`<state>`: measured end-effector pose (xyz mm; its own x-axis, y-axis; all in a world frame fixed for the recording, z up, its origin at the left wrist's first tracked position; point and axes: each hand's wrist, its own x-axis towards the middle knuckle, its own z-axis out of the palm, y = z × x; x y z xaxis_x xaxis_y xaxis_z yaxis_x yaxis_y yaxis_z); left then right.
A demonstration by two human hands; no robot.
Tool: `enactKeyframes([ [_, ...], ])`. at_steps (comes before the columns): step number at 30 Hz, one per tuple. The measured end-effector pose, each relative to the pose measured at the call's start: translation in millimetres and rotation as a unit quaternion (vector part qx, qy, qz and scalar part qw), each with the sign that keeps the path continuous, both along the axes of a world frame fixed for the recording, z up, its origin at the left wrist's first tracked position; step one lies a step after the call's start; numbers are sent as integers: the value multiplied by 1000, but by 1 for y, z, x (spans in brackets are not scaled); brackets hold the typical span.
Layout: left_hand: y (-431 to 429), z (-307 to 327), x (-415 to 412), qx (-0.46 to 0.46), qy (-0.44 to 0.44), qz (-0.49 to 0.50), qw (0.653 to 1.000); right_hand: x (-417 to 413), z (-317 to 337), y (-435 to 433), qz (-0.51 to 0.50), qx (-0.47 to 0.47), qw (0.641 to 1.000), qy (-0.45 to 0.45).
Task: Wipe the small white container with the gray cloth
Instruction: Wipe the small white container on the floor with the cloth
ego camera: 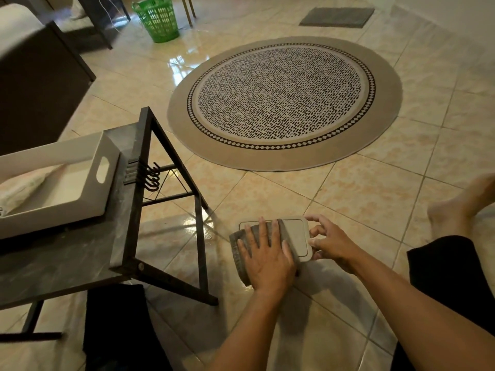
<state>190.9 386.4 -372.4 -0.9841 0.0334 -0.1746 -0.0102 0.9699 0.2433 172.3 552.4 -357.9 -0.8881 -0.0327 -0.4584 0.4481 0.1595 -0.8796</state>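
Dim warm light; floor tiles [187,62] glare; edges warped.

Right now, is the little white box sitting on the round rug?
No, the small white container sits on the bare tile floor near the person, apart from the round rug.

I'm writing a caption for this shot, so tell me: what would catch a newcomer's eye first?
The big round patterned rug on the tiled floor fills the upper middle. Below it, low on the floor, the left hand presses a gray cloth flat on a small white container while the right hand steadies its right edge. At far left, a white tray sits on a dark low table.
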Motion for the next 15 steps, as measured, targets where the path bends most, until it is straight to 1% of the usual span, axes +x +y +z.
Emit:
enactKeyframes([
  [3,11,-1,-1,3,19,-12,1000,10,-2,-4,-39,-12,999,-8],
  [5,9,-1,-6,1,24,-41,999,16,-2,-2,-60,-19,998,-26],
  [6,6,0,-8,8,24,-58,998,14,-2,0,-58,15,998,-24],
  [7,3,0,-10,15,23,-72,997,8,-2,4,-44,81,996,-11],
  [8,0,1,-11,21,24,-83,996,0,-1,7,-22,154,988,9],
  [9,-3,1,-10,24,27,-92,995,-9,2,8,1,206,978,31],
  [10,-6,0,-10,23,29,-98,994,-18,7,8,23,231,971,47],
  [12,-9,0,-8,21,28,-107,994,-38,16,2,74,242,965,65],
  [15,-11,0,-8,17,26,-119,992,-59,21,-10,164,271,946,68],
])
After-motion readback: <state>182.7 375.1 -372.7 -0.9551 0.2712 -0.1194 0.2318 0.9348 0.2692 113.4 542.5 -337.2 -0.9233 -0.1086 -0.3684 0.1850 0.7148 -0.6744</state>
